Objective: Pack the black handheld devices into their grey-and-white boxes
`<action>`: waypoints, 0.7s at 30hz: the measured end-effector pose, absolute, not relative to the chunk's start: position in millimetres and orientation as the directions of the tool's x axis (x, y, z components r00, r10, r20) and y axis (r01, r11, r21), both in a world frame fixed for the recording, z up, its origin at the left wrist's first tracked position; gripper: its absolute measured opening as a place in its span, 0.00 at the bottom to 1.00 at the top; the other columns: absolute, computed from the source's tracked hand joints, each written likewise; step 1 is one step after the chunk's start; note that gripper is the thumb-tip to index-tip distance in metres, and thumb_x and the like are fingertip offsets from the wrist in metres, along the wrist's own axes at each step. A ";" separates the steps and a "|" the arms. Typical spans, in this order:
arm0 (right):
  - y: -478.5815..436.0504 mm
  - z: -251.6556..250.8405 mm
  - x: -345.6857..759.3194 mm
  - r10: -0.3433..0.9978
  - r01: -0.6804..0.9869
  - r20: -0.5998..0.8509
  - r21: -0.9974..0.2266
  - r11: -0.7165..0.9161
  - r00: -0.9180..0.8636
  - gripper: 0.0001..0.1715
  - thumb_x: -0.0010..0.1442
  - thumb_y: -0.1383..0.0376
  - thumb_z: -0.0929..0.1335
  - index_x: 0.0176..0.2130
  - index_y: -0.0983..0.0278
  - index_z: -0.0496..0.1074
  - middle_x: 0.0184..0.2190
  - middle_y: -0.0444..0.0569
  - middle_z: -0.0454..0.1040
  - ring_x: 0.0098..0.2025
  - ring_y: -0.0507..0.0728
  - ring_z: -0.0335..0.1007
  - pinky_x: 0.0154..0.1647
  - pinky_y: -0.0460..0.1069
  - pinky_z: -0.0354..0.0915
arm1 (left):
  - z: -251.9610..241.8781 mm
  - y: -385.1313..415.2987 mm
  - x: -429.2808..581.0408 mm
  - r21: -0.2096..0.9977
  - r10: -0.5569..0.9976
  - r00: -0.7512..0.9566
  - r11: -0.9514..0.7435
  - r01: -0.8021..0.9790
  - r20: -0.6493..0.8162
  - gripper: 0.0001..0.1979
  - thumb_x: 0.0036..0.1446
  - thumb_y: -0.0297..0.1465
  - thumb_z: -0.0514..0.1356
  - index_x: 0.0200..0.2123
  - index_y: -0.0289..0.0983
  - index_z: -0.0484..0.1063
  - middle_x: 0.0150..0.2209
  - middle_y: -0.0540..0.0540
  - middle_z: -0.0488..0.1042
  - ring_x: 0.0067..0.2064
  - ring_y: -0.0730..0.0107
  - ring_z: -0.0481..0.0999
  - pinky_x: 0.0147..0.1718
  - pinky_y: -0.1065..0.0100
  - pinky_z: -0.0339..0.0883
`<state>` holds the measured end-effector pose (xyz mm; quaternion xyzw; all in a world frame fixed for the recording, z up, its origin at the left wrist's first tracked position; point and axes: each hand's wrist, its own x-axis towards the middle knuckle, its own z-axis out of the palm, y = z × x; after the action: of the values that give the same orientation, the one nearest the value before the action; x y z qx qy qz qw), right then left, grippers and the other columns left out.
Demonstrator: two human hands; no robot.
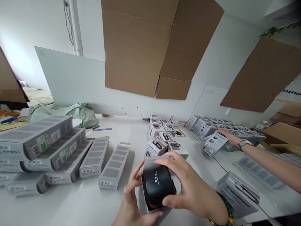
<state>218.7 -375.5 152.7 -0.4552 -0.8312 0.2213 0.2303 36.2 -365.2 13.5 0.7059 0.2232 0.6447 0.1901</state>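
Note:
My left hand [133, 202] grips an open small carton [141, 199] from its left side and below. A rounded black device [157, 188] with small white marks and a line on its top sits partly inside it. My right hand [188, 183] wraps the right side of the device, thumb near its lower edge and fingers over the carton's far flap. How deep the device sits in the carton is hidden. Just beyond my hands stand several small printed boxes [156, 146]. A larger grey-and-white box [237, 194] stands to the right of my right wrist.
Long grey boxes [115, 166] lie and stack on the left of the white table [70, 207]. At right, a co-worker's hand [228, 137] holds a printed box [214, 144] beside rows of similar boxes [225, 125]. A green bag [70, 111] lies at the back left.

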 end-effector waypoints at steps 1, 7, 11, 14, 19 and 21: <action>-373.7 151.3 221.0 0.849 0.647 0.195 -0.571 0.505 -0.490 0.47 0.47 0.35 0.69 0.58 0.55 0.68 0.53 0.55 0.70 0.57 0.70 0.61 0.55 0.62 0.64 | 12.7 -364.8 36.4 0.556 0.560 0.067 -0.828 0.074 0.826 0.34 0.48 0.36 0.71 0.53 0.44 0.55 0.65 0.28 0.56 0.65 0.42 0.63 0.50 0.47 0.72; -360.6 137.9 228.1 0.786 0.615 0.155 -0.540 0.575 -0.599 0.49 0.49 0.36 0.70 0.62 0.55 0.65 0.46 0.55 0.74 0.46 0.66 0.69 0.48 0.60 0.69 | 6.4 -363.7 32.3 0.587 0.597 0.068 -0.800 0.127 0.799 0.33 0.50 0.41 0.69 0.55 0.46 0.56 0.64 0.31 0.58 0.64 0.44 0.65 0.49 0.49 0.72; -359.0 117.1 233.2 0.758 0.501 0.293 -0.606 0.618 -0.582 0.42 0.50 0.36 0.69 0.56 0.56 0.71 0.45 0.54 0.74 0.50 0.65 0.67 0.52 0.59 0.67 | 6.3 -364.2 25.1 0.572 0.598 0.121 -0.797 0.193 0.792 0.36 0.49 0.40 0.70 0.58 0.48 0.58 0.64 0.33 0.57 0.65 0.42 0.62 0.52 0.48 0.70; -360.1 92.8 234.3 0.747 0.380 0.416 -0.671 0.637 -0.518 0.36 0.56 0.36 0.64 0.51 0.56 0.74 0.52 0.55 0.68 0.58 0.66 0.61 0.61 0.60 0.61 | 7.7 -365.7 21.7 0.559 0.625 0.191 -0.771 0.304 0.757 0.28 0.51 0.42 0.68 0.55 0.47 0.66 0.65 0.35 0.54 0.63 0.42 0.64 0.53 0.51 0.69; -364.1 59.7 220.0 0.787 0.177 0.526 -0.783 0.596 -0.323 0.34 0.67 0.43 0.53 0.47 0.55 0.77 0.63 0.51 0.53 0.66 0.65 0.53 0.67 0.58 0.54 | 9.6 -366.5 26.3 0.572 0.660 0.223 -0.741 0.351 0.717 0.18 0.52 0.49 0.65 0.38 0.42 0.75 0.64 0.36 0.55 0.59 0.43 0.69 0.50 0.54 0.71; -367.4 53.7 209.8 0.802 0.144 0.529 -0.803 0.579 -0.277 0.33 0.68 0.45 0.52 0.46 0.55 0.78 0.64 0.49 0.51 0.68 0.65 0.50 0.67 0.57 0.53 | 8.9 -365.2 30.3 0.610 0.668 0.149 -0.733 0.303 0.729 0.18 0.53 0.48 0.64 0.38 0.42 0.71 0.59 0.36 0.60 0.57 0.47 0.70 0.48 0.56 0.73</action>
<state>209.8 -367.4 53.7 -0.3240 -0.7299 0.3251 0.5065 30.3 -365.2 8.9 0.7406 0.3278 0.5638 0.1620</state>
